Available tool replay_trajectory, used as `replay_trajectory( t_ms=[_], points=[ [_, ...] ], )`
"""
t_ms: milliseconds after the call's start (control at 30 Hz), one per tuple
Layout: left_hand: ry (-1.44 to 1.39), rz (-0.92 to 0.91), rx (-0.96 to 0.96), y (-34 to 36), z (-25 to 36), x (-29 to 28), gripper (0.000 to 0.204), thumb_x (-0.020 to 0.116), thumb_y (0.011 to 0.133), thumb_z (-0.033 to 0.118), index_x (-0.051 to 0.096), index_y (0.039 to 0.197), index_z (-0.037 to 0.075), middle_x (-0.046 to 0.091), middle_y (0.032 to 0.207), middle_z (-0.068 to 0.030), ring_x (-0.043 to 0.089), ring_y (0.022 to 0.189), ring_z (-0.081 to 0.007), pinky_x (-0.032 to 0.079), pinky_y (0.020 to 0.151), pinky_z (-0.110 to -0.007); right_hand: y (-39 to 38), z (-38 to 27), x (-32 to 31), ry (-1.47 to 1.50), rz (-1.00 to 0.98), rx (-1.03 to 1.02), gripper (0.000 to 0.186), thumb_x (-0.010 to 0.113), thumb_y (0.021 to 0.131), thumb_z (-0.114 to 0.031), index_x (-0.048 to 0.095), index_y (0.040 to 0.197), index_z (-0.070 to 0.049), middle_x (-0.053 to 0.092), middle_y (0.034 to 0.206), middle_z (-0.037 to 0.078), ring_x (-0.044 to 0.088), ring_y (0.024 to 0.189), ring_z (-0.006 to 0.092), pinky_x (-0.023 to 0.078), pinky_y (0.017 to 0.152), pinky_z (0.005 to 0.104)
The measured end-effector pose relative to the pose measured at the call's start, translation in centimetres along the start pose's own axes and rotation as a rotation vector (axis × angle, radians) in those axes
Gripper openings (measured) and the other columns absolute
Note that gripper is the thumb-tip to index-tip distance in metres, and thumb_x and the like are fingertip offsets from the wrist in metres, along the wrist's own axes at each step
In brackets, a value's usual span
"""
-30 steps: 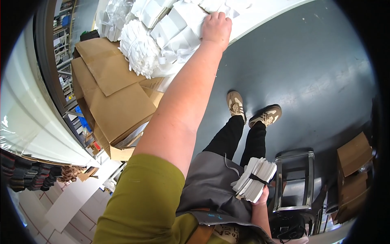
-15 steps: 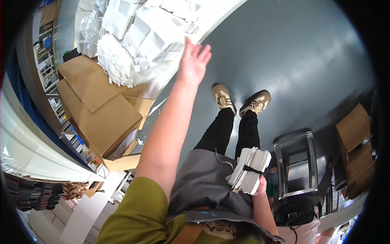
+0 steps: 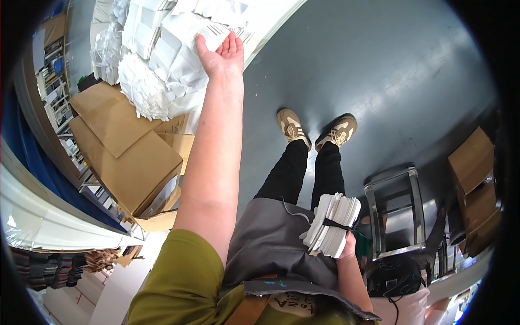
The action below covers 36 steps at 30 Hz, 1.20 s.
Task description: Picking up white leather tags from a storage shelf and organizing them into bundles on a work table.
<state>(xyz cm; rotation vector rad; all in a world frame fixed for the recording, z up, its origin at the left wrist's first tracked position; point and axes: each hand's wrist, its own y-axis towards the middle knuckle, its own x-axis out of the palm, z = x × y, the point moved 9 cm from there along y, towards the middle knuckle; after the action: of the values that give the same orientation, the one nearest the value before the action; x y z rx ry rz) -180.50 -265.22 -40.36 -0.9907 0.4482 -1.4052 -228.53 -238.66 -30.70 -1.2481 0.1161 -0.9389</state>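
My left hand [image 3: 223, 58] reaches out at the far end of a stretched arm, over the edge of a white table. Its palm faces up, the fingers are apart and slightly bent, and nothing is in it. Just beyond lie stacks of white folded paper [image 3: 173, 59]; whether the fingertips touch them I cannot tell. Low in front of my apron, my right hand [image 3: 348, 246] grips a bundle of white paper pieces [image 3: 333, 225] from its right side. A black band runs round the bundle. Part of that hand is hidden behind it.
Left of my arm stands a brown cardboard box [image 3: 130, 168], beside a white frilled bundle [image 3: 142, 86]. A metal-framed stool [image 3: 394, 211] is close on my right, with another cardboard box [image 3: 474, 179] farther right. Grey floor [image 3: 390, 81] stretches ahead.
My left hand has swung left and slightly up, from beside the table edge to over the white paper stacks. The right hand and its bundle stay nearly in place.
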Motion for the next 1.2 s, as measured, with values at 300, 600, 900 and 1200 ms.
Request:
replay_trajectory(
  t_ms=[300,600,900,1200],
  points=[
    [0.124,-0.132,0.127,1.4,-0.3,-0.7,0.071,0.073,0.076,0.048,0.046,0.113,-0.006,0.051,0.115,-0.0134,0.051,0.112,-0.0238,0.039,0.104,-0.037,1.8,-0.5,1.7,-0.030,-0.017,0.046,0.074,0.078,0.067,-0.028,0.048,0.129,-0.001,0.060,0.119,0.016,0.060,0.106,0.0336,0.051,0.091,0.0470],
    [-0.240,-0.150,0.014,0.5,-1.8,1.8,0.062,0.074,0.077,0.032,0.046,0.116,-0.009,0.056,0.111,-0.0144,0.057,0.104,-0.0255,0.054,0.088,-0.039,1.5,-1.5,1.1,-0.057,0.030,0.018,0.073,0.078,0.068,-0.027,0.049,0.129,-0.001,0.060,0.119,0.016,0.060,0.107,0.0341,0.050,0.092,0.0474],
    [-0.219,-0.311,-0.013,1.1,-2.2,0.3,0.063,0.075,0.074,0.026,0.046,0.120,-0.006,0.050,0.119,-0.0160,0.053,0.111,-0.0294,0.050,0.098,-0.042,1.6,-1.5,-0.8,-0.149,0.006,0.032,0.085,0.076,0.070,-0.041,0.041,0.137,-0.002,0.053,0.129,0.019,0.054,0.116,0.0369,0.044,0.099,0.0503],
    [0.170,-0.430,-0.035,0.2,0.8,-1.6,0.060,0.070,0.080,0.020,0.042,0.128,-0.001,0.046,0.123,-0.0189,0.047,0.117,-0.0361,0.047,0.090,-0.039,2.9,-2.1,5.1,-0.174,0.019,0.013,0.083,0.077,0.065,-0.033,0.043,0.134,-0.001,0.056,0.124,0.017,0.056,0.113,0.0339,0.045,0.098,0.0470]
  ],
)
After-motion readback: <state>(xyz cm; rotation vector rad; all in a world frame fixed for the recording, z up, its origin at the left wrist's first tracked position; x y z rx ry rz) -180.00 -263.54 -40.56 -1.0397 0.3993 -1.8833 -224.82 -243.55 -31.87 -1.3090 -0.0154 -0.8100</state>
